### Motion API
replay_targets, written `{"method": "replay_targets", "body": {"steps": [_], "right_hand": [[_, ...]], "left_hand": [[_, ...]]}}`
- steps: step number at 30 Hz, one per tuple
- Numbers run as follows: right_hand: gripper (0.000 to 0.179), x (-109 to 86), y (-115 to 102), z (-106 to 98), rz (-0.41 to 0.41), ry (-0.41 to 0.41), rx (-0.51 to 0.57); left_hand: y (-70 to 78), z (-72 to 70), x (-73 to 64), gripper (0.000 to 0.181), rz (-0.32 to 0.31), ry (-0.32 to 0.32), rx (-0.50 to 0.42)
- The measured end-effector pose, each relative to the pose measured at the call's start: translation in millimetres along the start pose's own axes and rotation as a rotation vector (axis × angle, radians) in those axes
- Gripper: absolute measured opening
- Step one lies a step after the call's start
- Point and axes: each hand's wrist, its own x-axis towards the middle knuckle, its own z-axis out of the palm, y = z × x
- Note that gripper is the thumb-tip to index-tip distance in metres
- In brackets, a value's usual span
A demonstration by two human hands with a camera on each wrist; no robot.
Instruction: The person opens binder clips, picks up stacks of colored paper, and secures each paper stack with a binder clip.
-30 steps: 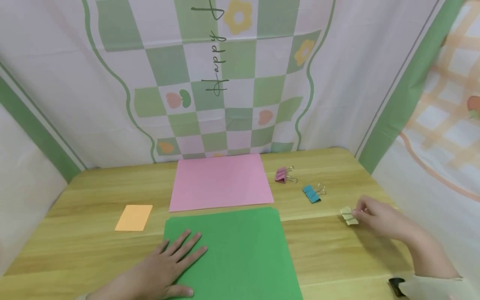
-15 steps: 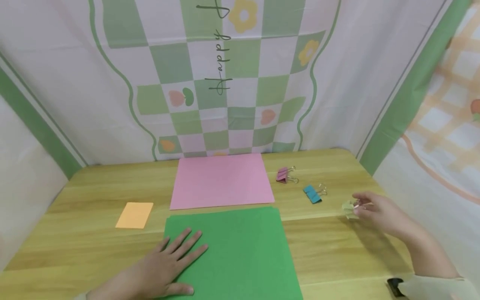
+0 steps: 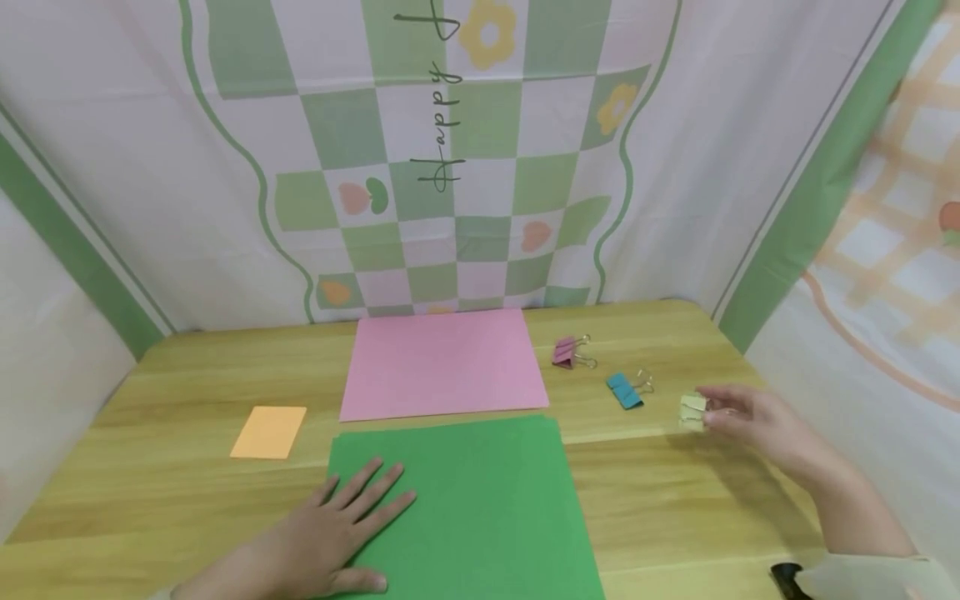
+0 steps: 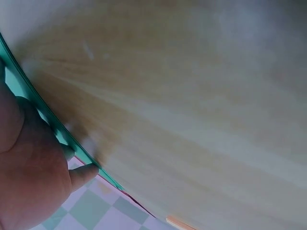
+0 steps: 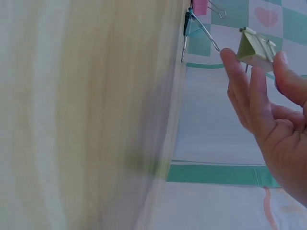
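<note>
My left hand lies flat with spread fingers on the left part of a stack of green paper. In the left wrist view the same hand rests along the edge of the green sheets. Over the right side of the table, my right hand pinches a pale yellow binder clip between thumb and fingers. The right wrist view shows this yellow binder clip raised off the tabletop at the fingertips. A blue binder clip lies just left of it, and a pink binder clip sits farther back.
Pink paper lies behind the green stack, against the patterned curtain. An orange square of paper is on the left of the wooden table. Near my right sleeve lies a small black object.
The yellow binder clip has turned in my right fingers, its broad face now showing, and both have shifted slightly back. My left hand stays in place on the green paper.
</note>
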Motion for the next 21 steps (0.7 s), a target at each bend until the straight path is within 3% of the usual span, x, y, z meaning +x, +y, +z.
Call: {"method": "replay_targets", "body": {"steps": [8,11,15,18,21], "right_hand": [[0.041,0.0,6,-7,-0.069,0.036,0.061],[0.032,2.3,6,-8,-0.148,-0.019,0.323],[0.048,7.9,6,-5,-0.234,-0.175,0.765],[0.045,10.7,3,-1,-0.251,-0.235,0.849],[0.038,11.6,0,1,-0.239,-0.252,0.789]], "left_hand": [[0.0,2.3,-0.2,0.085,-0.004,0.015,-0.007],[-0.3,2.6,-0.1,0.085,-0.006,0.020,-0.002],[-0.5,2.6,-0.1,0.085,-0.004,0.018,0.008],[-0.7,2.4,0.1,0.085,-0.001,0.012,0.008],[-0.7,2.0,0.2,0.085,-0.001,0.012,0.006]]}}
